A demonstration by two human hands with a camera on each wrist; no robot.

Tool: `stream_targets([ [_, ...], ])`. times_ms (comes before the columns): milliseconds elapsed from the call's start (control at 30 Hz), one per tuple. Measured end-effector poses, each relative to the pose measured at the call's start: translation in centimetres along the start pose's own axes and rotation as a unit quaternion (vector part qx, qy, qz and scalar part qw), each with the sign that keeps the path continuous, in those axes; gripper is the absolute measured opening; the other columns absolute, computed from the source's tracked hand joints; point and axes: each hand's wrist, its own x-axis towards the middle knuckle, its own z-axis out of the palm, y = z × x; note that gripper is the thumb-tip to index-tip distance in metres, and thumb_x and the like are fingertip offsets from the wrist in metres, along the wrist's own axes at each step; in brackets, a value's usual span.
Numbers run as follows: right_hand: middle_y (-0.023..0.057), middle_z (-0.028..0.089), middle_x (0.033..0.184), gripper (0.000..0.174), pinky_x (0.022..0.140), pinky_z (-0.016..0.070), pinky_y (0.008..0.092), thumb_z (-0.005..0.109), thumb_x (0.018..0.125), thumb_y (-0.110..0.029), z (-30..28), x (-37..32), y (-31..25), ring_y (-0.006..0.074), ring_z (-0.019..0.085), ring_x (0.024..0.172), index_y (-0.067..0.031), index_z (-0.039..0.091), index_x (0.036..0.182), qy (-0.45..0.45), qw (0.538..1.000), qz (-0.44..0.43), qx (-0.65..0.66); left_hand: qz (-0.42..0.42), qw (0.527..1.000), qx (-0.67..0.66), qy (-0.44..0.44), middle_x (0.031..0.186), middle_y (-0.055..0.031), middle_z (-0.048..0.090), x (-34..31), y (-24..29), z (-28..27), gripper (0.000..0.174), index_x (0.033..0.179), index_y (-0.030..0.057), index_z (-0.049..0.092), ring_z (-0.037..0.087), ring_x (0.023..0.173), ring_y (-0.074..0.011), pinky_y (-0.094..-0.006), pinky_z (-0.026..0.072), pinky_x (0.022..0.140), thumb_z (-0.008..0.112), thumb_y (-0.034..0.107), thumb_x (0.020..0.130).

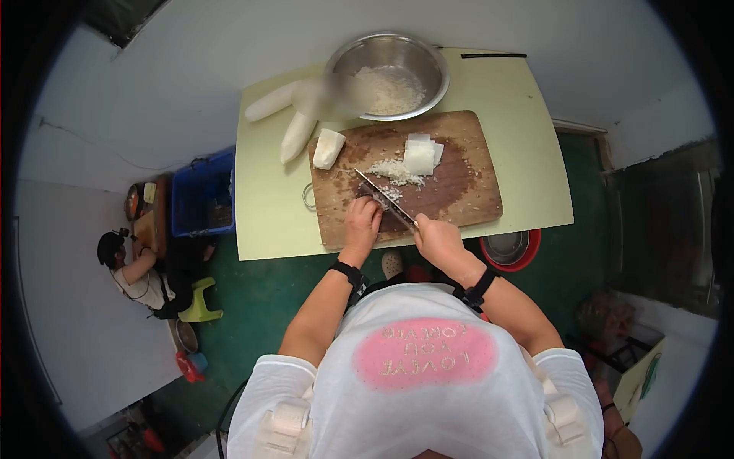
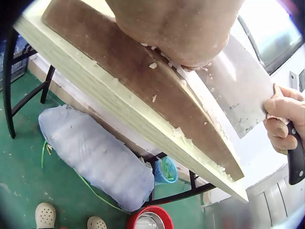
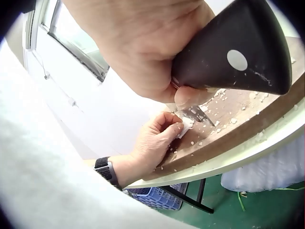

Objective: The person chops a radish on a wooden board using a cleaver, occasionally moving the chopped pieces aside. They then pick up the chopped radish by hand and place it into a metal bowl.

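My right hand (image 1: 441, 243) grips the black handle (image 3: 233, 52) of a kitchen cleaver (image 2: 240, 86), its broad blade angled across the wooden cutting board (image 1: 466, 187). Beside the blade, near the board's front edge, my left hand (image 1: 362, 224) has its fingers bent. In the right wrist view it pinches a small white radish piece (image 3: 186, 126) against the board. Finely chopped radish (image 1: 396, 171) lies just beyond the blade, with thin radish slices (image 1: 419, 157) stacked to its right. A cut radish chunk (image 1: 329, 148) sits at the board's far left corner.
Behind the board stands a metal bowl (image 1: 439, 76) with chopped white bits inside. Whole radishes (image 1: 297, 139) lie on the pale table (image 1: 531, 161) at the far left, partly blurred. A red basin (image 1: 527, 258) is on the floor. Another person (image 1: 141, 275) sits at left beyond a blue crate (image 1: 200, 195).
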Motion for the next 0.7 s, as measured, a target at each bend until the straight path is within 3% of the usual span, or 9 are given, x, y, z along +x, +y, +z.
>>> stream_targets([
  [300,0.0215,0.063,0.068,0.010,0.059,0.0486,0.0504,0.056,0.083,-0.012,0.6,-0.4,0.0,0.0402,0.063,0.066,-0.0030,0.056,0.087,-0.021,1.000,-0.007,-0.021,0.012,0.999,0.039,0.017,0.090,-0.0091,0.060,-0.3,-0.5,0.5,0.017,0.084,0.0062,0.061,0.055,0.085,-0.0307,-0.0411,0.0409,0.073,0.068,0.004,0.069],
  [400,0.0218,0.063,0.068,0.011,0.059,0.0486,0.0510,0.054,0.085,-0.014,1.7,1.4,-0.1,0.0407,0.063,0.066,-0.0033,0.056,0.088,0.011,0.999,-0.022,-0.033,0.001,0.998,0.053,-0.019,0.091,-0.0083,0.059,-0.2,-0.3,-0.1,0.016,0.084,0.0073,0.060,0.055,0.089,-0.0289,-0.0415,0.0403,0.077,0.067,0.009,0.071],
  [433,0.0222,0.063,0.069,0.011,0.059,0.0484,0.0518,0.055,0.085,-0.014,2.0,1.5,0.3,0.0415,0.063,0.067,-0.0036,0.056,0.090,0.028,0.999,-0.028,-0.023,0.000,0.999,0.049,0.004,0.093,-0.0083,0.059,-0.4,-0.4,0.1,0.016,0.084,0.0077,0.059,0.055,0.090,-0.0286,-0.0410,0.0405,0.078,0.067,0.010,0.071],
  [533,0.0224,0.062,0.067,0.012,0.059,0.0480,0.0520,0.058,0.085,-0.015,1.7,1.3,0.9,0.0419,0.062,0.066,-0.0047,0.054,0.088,0.004,0.998,-0.022,-0.056,-0.024,0.999,0.042,0.012,0.096,-0.0086,0.058,-0.4,-0.2,-0.3,0.021,0.091,0.0081,0.058,0.054,0.093,-0.0288,-0.0405,0.0414,0.084,0.068,0.010,0.072],
  [700,0.0223,0.060,0.064,0.012,0.057,0.0469,0.0514,0.056,0.086,-0.014,0.4,-0.6,0.4,0.0419,0.061,0.062,-0.0032,0.052,0.086,-0.010,0.997,-0.037,-0.060,-0.025,0.999,0.034,0.020,0.093,-0.0081,0.057,-0.6,-0.1,-0.5,0.021,0.089,0.0074,0.058,0.054,0.093,-0.0285,-0.0409,0.0418,0.085,0.069,0.008,0.072],
])
